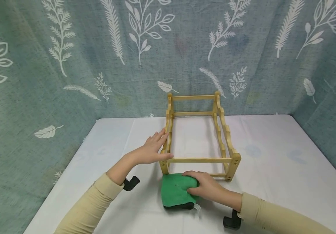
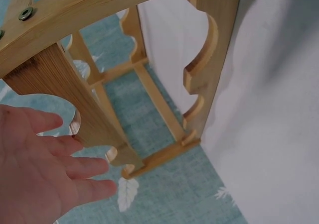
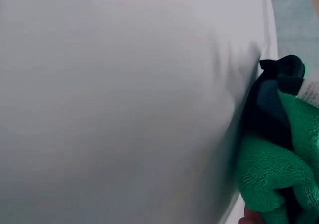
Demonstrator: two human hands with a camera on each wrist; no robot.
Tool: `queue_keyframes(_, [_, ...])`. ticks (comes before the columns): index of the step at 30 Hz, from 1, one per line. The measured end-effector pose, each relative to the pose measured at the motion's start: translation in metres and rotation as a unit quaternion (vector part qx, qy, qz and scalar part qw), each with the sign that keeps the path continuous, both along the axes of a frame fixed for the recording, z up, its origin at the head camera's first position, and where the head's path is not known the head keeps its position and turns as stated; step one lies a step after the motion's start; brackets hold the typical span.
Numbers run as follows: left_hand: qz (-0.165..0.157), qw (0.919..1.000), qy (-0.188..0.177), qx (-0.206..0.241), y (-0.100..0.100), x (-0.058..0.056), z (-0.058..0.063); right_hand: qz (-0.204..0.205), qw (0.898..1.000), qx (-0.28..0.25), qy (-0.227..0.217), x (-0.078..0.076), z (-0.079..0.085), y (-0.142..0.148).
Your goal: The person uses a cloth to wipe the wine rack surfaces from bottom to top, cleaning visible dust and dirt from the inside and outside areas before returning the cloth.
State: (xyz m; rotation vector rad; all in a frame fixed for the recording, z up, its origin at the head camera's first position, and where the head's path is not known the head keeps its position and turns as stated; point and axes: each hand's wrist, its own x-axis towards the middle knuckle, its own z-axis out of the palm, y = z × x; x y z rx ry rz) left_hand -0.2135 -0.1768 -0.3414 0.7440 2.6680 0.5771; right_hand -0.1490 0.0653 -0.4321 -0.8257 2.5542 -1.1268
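A light wooden rack with scalloped side rails stands on the white-covered table. My left hand lies along its left side, fingers straight and spread, thumb over the near left corner. In the left wrist view those fingers overlap the notched rail. Just in front of the rack, my right hand grips a folded green cloth with a black edge and a white tag. The right wrist view shows the cloth's fluffy green pile and black part; most of that hand is hidden there.
White cloth covers the table. A blue-green curtain with white leaf prints hangs behind it and at both sides. Black mounts sit at the left wrist and right wrist.
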Motion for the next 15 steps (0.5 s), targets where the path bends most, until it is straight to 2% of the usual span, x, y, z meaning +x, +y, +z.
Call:
queue_keyframes(7, [0.0, 1.0, -0.001, 0.004, 0.001, -0.001, -0.001, -0.045, 0.998, 0.025, -0.02, 0.01, 0.005, 0.058])
queue_keyframes(11, [-0.003, 1.0, 0.002, 0.002, 0.002, 0.0, -0.001, -0.087, 0.994, 0.047, -0.043, 0.017, 0.004, 0.099])
queue_keyframes(15, [-0.003, 1.0, 0.005, -0.001, 0.002, 0.0, 0.0, -0.119, 0.989, 0.053, -0.063, 0.02, 0.005, 0.126])
